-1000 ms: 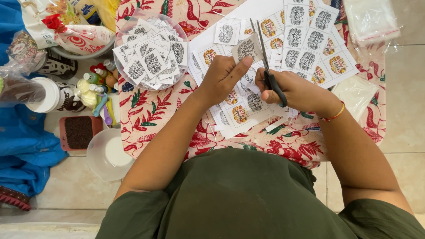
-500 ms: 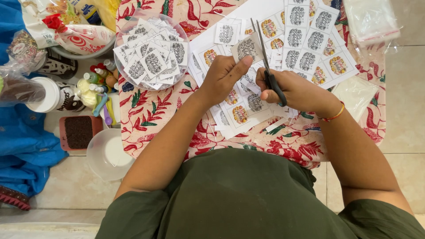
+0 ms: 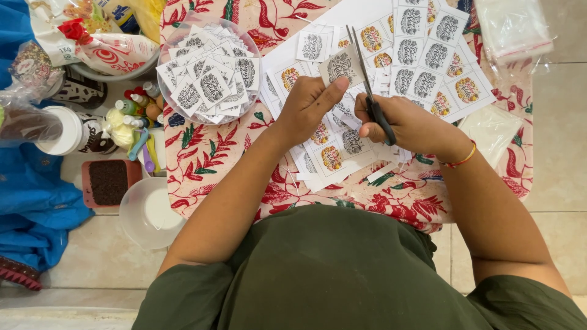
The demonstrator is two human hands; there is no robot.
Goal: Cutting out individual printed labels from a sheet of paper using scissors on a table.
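My right hand [image 3: 409, 125] grips black-handled scissors [image 3: 367, 82], blades pointing away from me. My left hand [image 3: 309, 107] pinches a small printed paper label [image 3: 343, 64] right against the blades. Under both hands lie white sheets of printed labels [image 3: 428, 55], some with black designs and some with orange ones, spread over a red floral cloth [image 3: 208, 153]. Narrow paper offcuts [image 3: 382, 172] lie near my right wrist. A clear bowl [image 3: 208, 70] at the upper left is heaped with cut labels.
Left of the cloth stand small coloured bottles [image 3: 131, 113], a white jar [image 3: 61, 131], a brown tray of dark powder [image 3: 109, 182], an empty white bowl [image 3: 150, 214] and blue fabric [image 3: 30, 201]. Clear plastic bags [image 3: 513, 27] lie at the upper right. The floor is tiled.
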